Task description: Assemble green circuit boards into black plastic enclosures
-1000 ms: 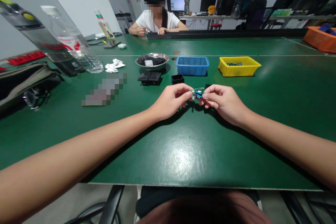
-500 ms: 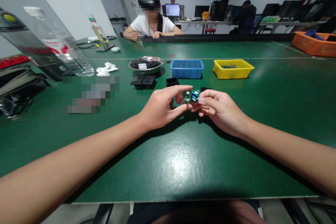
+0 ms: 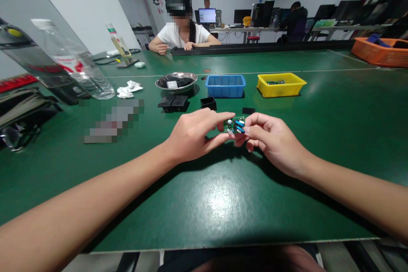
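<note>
A small green circuit board [image 3: 230, 126] with blue and white components is held up just above the green table [image 3: 204, 204]. My left hand [image 3: 199, 134] pinches its left side between thumb and forefinger. On the other side, my right hand [image 3: 274, 142] grips the board's right edge, its thumb beside the blue parts. Just beyond my fingers lie a flat black piece [image 3: 248, 110] and an open black plastic box [image 3: 208, 103]. Further left, black cases [image 3: 173, 103] sit side by side.
Behind these stand a metal bowl [image 3: 176, 89] of black parts, a blue bin [image 3: 225, 87] and a yellow bin [image 3: 281, 89] with circuit boards. Bottles [image 3: 79, 66] and crumpled tissue [image 3: 129, 89] are at the left, an orange basket [image 3: 379, 53] far right. A person [image 3: 183, 29] sits opposite.
Both hands and the board appear slightly lower, with the view shifting a little. The flat black piece behind my right fingers shows more fully. My hold on the board stays the same.
</note>
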Available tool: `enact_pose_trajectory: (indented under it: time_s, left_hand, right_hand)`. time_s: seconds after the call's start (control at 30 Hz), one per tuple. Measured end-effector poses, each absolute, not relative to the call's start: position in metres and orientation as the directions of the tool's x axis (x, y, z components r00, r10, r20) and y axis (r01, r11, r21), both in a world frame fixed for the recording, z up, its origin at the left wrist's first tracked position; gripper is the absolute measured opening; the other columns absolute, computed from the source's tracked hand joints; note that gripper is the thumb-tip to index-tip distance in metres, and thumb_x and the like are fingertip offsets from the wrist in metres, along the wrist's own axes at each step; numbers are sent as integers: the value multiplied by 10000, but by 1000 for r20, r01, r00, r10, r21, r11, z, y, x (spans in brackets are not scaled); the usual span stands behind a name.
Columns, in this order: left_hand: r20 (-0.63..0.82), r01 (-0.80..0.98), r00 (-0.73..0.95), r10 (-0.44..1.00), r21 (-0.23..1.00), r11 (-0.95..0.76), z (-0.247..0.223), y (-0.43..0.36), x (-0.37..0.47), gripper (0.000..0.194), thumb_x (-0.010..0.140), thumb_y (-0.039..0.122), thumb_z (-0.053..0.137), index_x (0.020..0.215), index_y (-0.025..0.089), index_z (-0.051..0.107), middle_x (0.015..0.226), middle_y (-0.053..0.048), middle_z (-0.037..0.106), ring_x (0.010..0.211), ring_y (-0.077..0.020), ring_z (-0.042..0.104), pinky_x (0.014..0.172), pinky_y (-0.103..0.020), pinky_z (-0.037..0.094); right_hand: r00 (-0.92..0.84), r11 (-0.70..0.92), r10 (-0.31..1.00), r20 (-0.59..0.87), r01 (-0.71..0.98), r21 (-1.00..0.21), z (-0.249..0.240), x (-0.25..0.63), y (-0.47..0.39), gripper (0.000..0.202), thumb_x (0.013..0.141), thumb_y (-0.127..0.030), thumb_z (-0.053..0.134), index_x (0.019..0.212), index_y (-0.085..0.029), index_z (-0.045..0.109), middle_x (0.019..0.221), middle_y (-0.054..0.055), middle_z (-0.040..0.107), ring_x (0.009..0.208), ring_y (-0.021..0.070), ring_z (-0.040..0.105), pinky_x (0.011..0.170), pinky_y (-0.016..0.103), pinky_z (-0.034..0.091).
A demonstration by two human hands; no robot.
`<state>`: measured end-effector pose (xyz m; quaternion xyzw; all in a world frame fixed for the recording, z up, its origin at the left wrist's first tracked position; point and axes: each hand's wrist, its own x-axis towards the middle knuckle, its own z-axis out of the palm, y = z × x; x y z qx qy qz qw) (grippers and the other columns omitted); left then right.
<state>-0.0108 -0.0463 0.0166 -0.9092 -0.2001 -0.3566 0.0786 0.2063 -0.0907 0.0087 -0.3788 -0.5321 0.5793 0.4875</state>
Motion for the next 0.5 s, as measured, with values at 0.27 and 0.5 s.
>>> enact_pose_trajectory:
  time_s: [0.27,0.5]
  left_hand:
    - [583,474,670,460,140,-869,13,-42,-15,428,1012,505,522,1254,175,646,642,19,664,566,-108,619,604,-197,439]
    - [558,499,643,525,216,-839,14,-41,-13,445,994,545,529,1213,169,618,622,34,646,525,-99,591,549,-186,385]
  right_hand:
    - [-337,285,904,263,16,-958,3,211,-81,315,864,-479,732,834,-195,601,622,-16,657,524,112,595,519,243,473]
    - [-295,302,912,284,16,-953,5,209,-84,339,864,-516,727,849,-200,605,593,-26,636,503,112,580,504,247,457]
